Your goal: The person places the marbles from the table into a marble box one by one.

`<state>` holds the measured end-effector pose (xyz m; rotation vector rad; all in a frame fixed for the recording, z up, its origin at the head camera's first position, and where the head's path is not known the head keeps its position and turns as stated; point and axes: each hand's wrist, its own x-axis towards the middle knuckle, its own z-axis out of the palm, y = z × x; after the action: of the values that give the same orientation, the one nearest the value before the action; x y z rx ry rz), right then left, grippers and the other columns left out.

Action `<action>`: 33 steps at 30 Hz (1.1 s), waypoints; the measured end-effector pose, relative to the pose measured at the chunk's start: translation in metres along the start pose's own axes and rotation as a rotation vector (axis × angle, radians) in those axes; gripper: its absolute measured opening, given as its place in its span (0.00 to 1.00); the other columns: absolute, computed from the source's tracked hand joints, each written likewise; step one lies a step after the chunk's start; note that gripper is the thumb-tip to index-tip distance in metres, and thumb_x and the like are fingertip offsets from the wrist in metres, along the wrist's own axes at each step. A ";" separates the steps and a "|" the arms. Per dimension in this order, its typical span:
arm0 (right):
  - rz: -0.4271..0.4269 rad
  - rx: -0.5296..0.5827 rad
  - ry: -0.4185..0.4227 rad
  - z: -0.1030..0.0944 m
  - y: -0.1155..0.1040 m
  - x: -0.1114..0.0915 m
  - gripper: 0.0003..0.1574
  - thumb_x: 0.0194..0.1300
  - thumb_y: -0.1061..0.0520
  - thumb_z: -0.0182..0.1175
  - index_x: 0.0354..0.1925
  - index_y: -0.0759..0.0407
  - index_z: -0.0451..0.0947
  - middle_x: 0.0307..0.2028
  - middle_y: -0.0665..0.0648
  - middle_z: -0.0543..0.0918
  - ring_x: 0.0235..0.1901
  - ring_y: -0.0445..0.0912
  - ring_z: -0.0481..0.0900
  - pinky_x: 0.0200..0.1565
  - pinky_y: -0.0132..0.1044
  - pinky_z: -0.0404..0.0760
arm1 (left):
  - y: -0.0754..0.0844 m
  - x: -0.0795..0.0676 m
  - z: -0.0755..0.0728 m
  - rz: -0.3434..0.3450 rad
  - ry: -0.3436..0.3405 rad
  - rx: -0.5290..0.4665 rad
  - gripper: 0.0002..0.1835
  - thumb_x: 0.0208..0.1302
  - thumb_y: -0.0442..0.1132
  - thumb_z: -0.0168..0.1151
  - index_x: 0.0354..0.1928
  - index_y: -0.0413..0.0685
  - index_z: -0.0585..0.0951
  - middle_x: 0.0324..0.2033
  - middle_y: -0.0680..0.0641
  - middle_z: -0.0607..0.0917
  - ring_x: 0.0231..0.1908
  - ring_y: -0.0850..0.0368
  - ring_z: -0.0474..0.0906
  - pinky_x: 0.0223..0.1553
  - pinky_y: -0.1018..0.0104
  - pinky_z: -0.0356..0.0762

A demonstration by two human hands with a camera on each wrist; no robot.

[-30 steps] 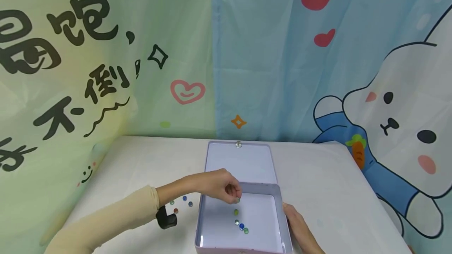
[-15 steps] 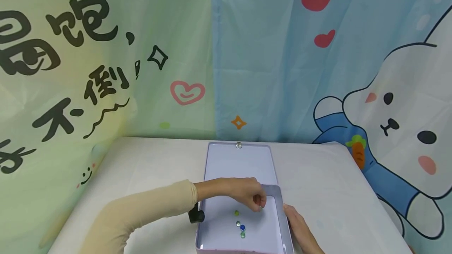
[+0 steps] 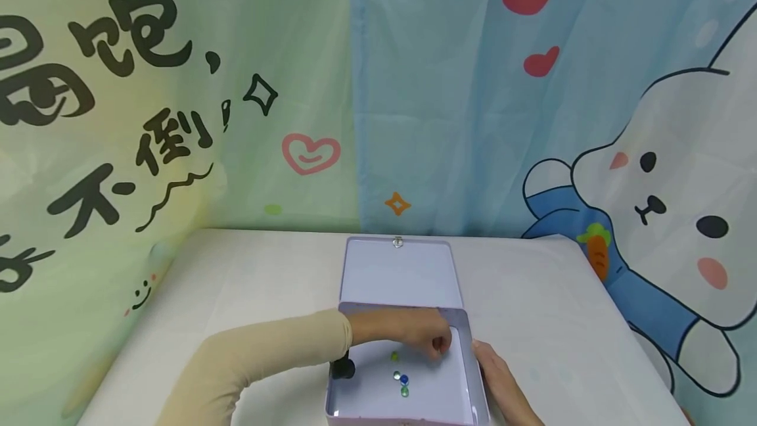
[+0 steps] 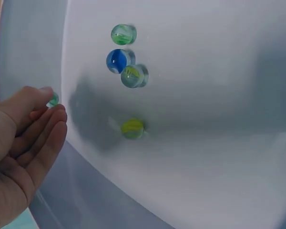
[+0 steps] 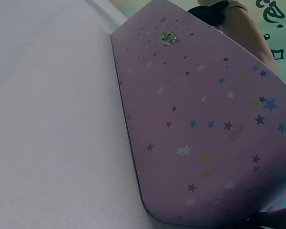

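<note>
Head view: left hand (image 3: 428, 332) over the box (image 3: 367, 393), low centre of the frame, pinching a held marble (image 4: 53, 99).
Left wrist view puts that green-streaked ball at centre left, in a narrow grip between thumb and fingertips; right hand (image 3: 501, 380), lower right in the head view, rests on the box's side, and whether it curls round the box I cannot tell. Being smooth and tip-held, the ball could slip, strike the loose marbles (image 4: 132, 129) at the frame's upper middle and centre, and scatter them; a nudge or tilt of the box could likewise set them rolling.
</note>
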<state>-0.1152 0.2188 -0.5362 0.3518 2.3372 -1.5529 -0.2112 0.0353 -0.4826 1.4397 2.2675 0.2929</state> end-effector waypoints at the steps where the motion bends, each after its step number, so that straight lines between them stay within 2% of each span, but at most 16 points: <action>1: 0.004 0.004 0.001 0.000 0.000 0.000 0.45 0.75 0.32 0.32 0.69 0.65 0.58 0.64 0.69 0.70 0.60 0.55 0.72 0.63 0.55 0.69 | 0.000 0.001 0.002 0.004 -0.002 0.006 0.05 0.60 0.38 0.68 0.38 0.49 0.85 0.29 0.58 0.83 0.29 0.71 0.72 0.32 0.86 0.70; 4: 0.006 0.017 -0.009 0.001 0.000 0.000 0.46 0.74 0.31 0.31 0.70 0.66 0.56 0.66 0.70 0.67 0.64 0.61 0.69 0.66 0.61 0.65 | 0.000 0.005 0.006 -0.002 -0.011 0.007 0.04 0.60 0.38 0.68 0.37 0.49 0.85 0.29 0.58 0.83 0.28 0.71 0.72 0.31 0.86 0.70; 7: 0.007 0.029 -0.016 0.002 0.001 0.001 0.46 0.74 0.31 0.31 0.70 0.66 0.56 0.66 0.71 0.66 0.66 0.62 0.66 0.67 0.62 0.62 | 0.000 0.006 0.010 -0.022 -0.020 0.002 0.04 0.60 0.39 0.68 0.36 0.50 0.85 0.27 0.58 0.82 0.27 0.71 0.72 0.30 0.86 0.69; 12: -0.018 0.041 -0.010 0.002 0.003 0.001 0.44 0.76 0.35 0.32 0.69 0.68 0.57 0.64 0.71 0.69 0.63 0.61 0.69 0.66 0.62 0.65 | -0.001 0.006 0.014 -0.017 -0.027 0.008 0.03 0.60 0.40 0.69 0.35 0.51 0.85 0.26 0.59 0.82 0.26 0.72 0.71 0.29 0.85 0.69; 18: -0.026 0.032 0.008 0.001 0.002 0.000 0.41 0.76 0.37 0.33 0.68 0.68 0.59 0.61 0.69 0.72 0.59 0.56 0.72 0.63 0.55 0.69 | -0.004 0.005 0.015 -0.009 -0.028 0.003 0.04 0.59 0.40 0.69 0.35 0.51 0.85 0.27 0.60 0.82 0.27 0.72 0.71 0.30 0.85 0.69; 24: -0.024 0.020 0.002 0.002 0.003 -0.001 0.42 0.76 0.36 0.32 0.68 0.68 0.59 0.60 0.69 0.73 0.59 0.56 0.73 0.63 0.58 0.70 | -0.004 0.005 0.015 -0.018 -0.039 0.007 0.05 0.59 0.41 0.69 0.36 0.51 0.85 0.28 0.60 0.83 0.27 0.72 0.72 0.30 0.85 0.69; 28: -0.020 0.018 0.003 0.002 0.002 -0.002 0.43 0.76 0.35 0.32 0.69 0.68 0.58 0.61 0.69 0.72 0.58 0.56 0.73 0.63 0.58 0.69 | -0.002 0.002 0.009 -0.043 -0.028 0.030 0.09 0.58 0.42 0.70 0.41 0.52 0.85 0.32 0.58 0.85 0.30 0.73 0.74 0.32 0.85 0.71; 31: -0.013 0.016 0.002 0.001 0.000 -0.002 0.44 0.75 0.34 0.32 0.69 0.67 0.57 0.62 0.69 0.71 0.59 0.56 0.72 0.64 0.58 0.69 | 0.001 -0.004 -0.002 -0.076 -0.004 0.022 0.12 0.58 0.41 0.70 0.44 0.51 0.85 0.35 0.57 0.86 0.31 0.72 0.74 0.33 0.84 0.71; 33: -0.007 0.012 0.004 0.001 -0.001 -0.003 0.45 0.75 0.33 0.32 0.70 0.65 0.57 0.63 0.68 0.71 0.59 0.54 0.72 0.63 0.55 0.70 | 0.003 -0.010 -0.012 -0.084 0.014 0.000 0.12 0.59 0.40 0.69 0.45 0.50 0.84 0.34 0.56 0.85 0.31 0.71 0.74 0.32 0.83 0.72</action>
<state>-0.1131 0.2177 -0.5347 0.3509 2.3359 -1.5709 -0.2109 0.0287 -0.4680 1.3426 2.3319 0.2769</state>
